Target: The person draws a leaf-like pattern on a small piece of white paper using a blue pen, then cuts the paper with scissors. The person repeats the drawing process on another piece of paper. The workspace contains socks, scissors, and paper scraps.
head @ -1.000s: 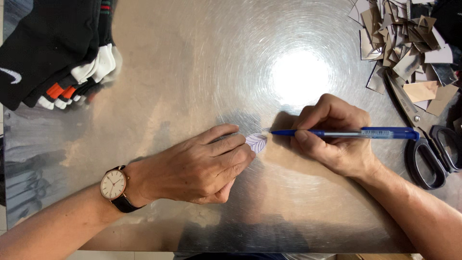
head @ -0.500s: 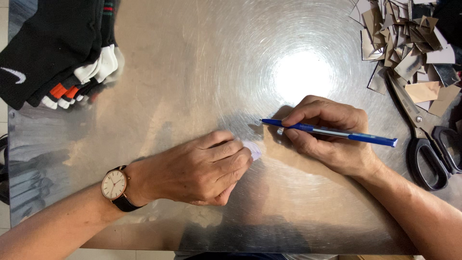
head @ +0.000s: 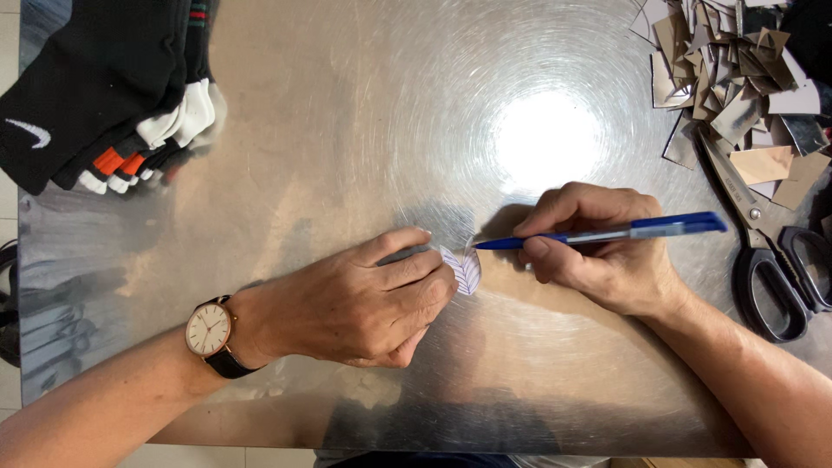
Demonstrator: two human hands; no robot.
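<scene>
Where the two hands meet near the middle of the shiny metal counter [head: 364, 130], a small leaf-shaped paper cutout [head: 465, 269] lies flat under the left hand [head: 364, 303]. It is pale, almost white, with thin dark lines drawn across it like veins off a central rib, and only its right part shows past the fingertips [head: 438, 286], which press down on the rest. Its long axis runs roughly up and down in the view, the narrow tip toward the far edge of the counter. The left fingers lie nearly flat and close together, pinning the paper rather than gripping it.

The right hand [head: 607, 256] is curled around a blue pen [head: 607, 233], fingers closed on the barrel. The pen lies almost level, its tip pointing left and resting at the top edge of the cutout, its cap end pointing right.

A wristwatch [head: 210, 329] sits on the left wrist. Black scissors [head: 767, 251] lie to the right, beside a heap of paper scraps [head: 737, 78]; folded socks [head: 104, 95] are at the far left.
</scene>
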